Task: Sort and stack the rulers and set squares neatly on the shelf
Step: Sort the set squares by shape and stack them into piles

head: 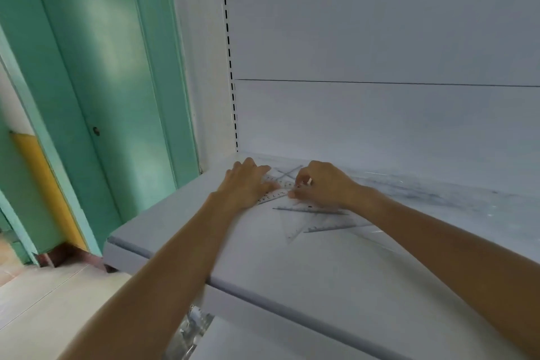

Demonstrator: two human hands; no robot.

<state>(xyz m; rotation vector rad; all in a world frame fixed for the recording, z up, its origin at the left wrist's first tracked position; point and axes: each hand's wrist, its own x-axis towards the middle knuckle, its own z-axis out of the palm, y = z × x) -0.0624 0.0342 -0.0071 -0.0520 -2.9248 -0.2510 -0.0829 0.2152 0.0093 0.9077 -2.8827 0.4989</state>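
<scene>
Head cam: L hand (248, 181) flat on ruler (276, 194); R hand (324, 184) pinches it.

White shelving fills the right side: a plain back panel (380, 23) crossed by a thin seam, a slotted upright (227, 38) at its left edge, and a shelf (263, 286) below. A mint-green door (117, 82) stands left, above pale floor (43, 301).
</scene>
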